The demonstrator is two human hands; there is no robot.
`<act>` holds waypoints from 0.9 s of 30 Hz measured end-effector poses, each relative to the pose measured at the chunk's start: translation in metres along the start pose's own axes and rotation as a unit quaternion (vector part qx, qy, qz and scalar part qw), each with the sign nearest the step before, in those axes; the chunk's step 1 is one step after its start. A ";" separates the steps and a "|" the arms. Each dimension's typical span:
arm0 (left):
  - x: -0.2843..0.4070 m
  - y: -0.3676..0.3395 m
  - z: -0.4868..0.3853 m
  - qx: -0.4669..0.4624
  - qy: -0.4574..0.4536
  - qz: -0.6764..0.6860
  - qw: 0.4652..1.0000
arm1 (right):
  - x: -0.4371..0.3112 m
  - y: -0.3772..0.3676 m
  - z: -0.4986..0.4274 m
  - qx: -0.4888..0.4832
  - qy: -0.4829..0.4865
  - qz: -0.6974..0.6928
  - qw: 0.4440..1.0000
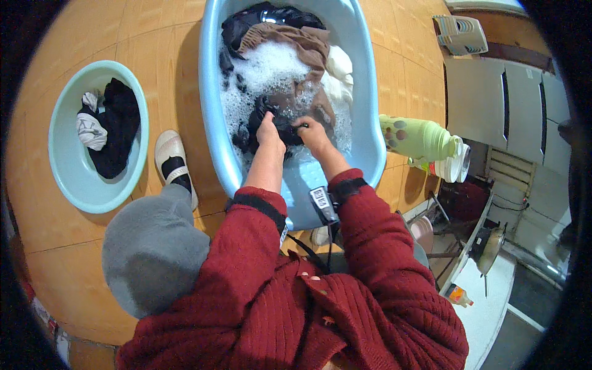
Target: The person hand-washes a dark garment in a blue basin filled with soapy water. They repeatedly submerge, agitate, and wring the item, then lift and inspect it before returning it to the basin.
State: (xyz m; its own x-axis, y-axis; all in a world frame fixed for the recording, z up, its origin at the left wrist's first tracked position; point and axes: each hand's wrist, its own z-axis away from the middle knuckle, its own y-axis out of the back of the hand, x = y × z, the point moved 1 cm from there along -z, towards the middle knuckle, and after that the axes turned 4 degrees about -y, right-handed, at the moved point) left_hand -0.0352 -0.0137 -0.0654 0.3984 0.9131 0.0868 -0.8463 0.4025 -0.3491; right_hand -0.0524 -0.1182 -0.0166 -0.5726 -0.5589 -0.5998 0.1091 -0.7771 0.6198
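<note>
A blue plastic tub [217, 138] holds soapy water, white foam [273, 64] and several pieces of clothing. Both my hands are in its near half, gripping a wet black garment [284, 127]. My left hand [269, 132] is closed on its left part, and my right hand [312, 134] pinches its right part, a short gap away. Just beyond them lies a brown garment [305, 44], partly under foam. White cloth [339, 69] rests along the tub's right wall, and more black clothing [240, 23] is bunched at the far end.
On the tiled floor at left stands a pale green basin [58, 152] with black cloth [121, 125] and a white printed cloth [91, 132]. A light green bottle-shaped container [416, 136] and a white tub [451, 169] are right of the blue tub. A plastic stool [462, 34] is farther right.
</note>
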 end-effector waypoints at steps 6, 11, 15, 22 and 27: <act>0.017 -0.007 0.021 -0.264 0.100 0.004 0.959 | -0.092 0.013 0.081 0.038 0.302 0.116 0.945; 0.002 -0.026 0.040 -0.213 0.024 0.031 0.976 | -0.106 0.007 0.037 0.181 0.142 0.255 0.939; -0.002 -0.036 0.049 -0.184 0.015 0.046 0.982 | -0.097 0.018 0.016 0.177 0.087 0.091 0.976; 0.026 -0.027 0.038 -0.392 0.157 0.030 0.906 | -0.103 -0.002 0.083 0.069 0.308 0.159 0.936; -0.001 -0.021 0.024 -0.145 0.024 -0.029 0.989 | -0.054 0.013 0.007 0.164 0.082 0.153 0.971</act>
State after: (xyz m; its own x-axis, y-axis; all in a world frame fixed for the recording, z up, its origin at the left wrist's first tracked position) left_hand -0.0264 -0.0215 -0.0362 0.4650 0.8824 0.0719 -0.6874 0.4110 -0.5988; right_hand -0.0256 -0.0968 0.0272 -0.4147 -0.8083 -0.4179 -0.0269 -0.4482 0.8935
